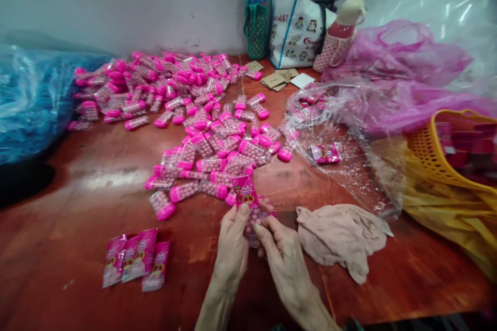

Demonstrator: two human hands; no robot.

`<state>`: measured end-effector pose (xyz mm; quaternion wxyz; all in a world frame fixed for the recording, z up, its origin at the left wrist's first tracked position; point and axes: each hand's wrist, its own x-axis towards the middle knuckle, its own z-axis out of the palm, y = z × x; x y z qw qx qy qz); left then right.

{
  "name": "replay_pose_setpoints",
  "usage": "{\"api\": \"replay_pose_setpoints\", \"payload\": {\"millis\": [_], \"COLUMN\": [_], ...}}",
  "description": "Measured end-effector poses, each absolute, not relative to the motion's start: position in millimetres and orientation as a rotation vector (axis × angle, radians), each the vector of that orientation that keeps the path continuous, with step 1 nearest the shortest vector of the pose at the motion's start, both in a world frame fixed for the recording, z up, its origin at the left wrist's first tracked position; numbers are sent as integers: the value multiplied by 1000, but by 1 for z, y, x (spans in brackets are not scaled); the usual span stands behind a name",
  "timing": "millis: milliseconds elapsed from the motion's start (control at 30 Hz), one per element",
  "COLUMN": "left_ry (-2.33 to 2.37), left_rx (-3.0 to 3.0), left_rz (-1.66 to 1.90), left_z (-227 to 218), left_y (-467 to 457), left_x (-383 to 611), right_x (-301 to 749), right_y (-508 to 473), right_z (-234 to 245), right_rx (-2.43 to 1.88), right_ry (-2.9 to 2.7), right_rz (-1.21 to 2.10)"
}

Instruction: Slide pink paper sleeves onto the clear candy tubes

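Observation:
Between my two hands, over the front middle of the table, is a pink candy packet (pixel 246 191) with round pink candies showing through its clear lower part. My left hand (pixel 232 235) grips its left side, thumb on the front. My right hand (pixel 281 245) pinches the lower right side; another bit of pink wrapper shows behind those fingers. Just beyond the hands spreads a heap of clear candy bottles (pixel 212 165) with bright pink caps. Several filled pink packets (pixel 135 258) lie overlapping at the front left.
A beige cloth (pixel 341 235) lies right of my hands. Clear plastic (pixel 349 165) with pink wrappers, a yellow basket (pixel 440 150) and pink bags (pixel 407 57) occupy the right. Blue plastic (pixel 34 98) sits left. A white tote (pixel 295 31) and bottles stand against the wall.

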<state>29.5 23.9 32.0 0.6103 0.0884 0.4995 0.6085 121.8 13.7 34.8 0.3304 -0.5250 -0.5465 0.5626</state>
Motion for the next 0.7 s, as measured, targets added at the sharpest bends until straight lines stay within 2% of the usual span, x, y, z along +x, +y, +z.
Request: {"api": "replay_pose_setpoints", "payload": {"millis": [200, 467, 700], "left_ry": [1130, 1086, 1234], "left_rx": [155, 215, 241], "left_rz": [1414, 1381, 1437], "left_z": [30, 34, 32], "left_y": [17, 22, 19], "left_x": [32, 8, 22], "right_x": [120, 117, 115], "right_y": [14, 20, 14], "right_z": [36, 36, 33], "right_rx": [-1424, -1253, -1371], "right_ry": [-1412, -1211, -1200], "right_rz": [1433, 1811, 1750]}}
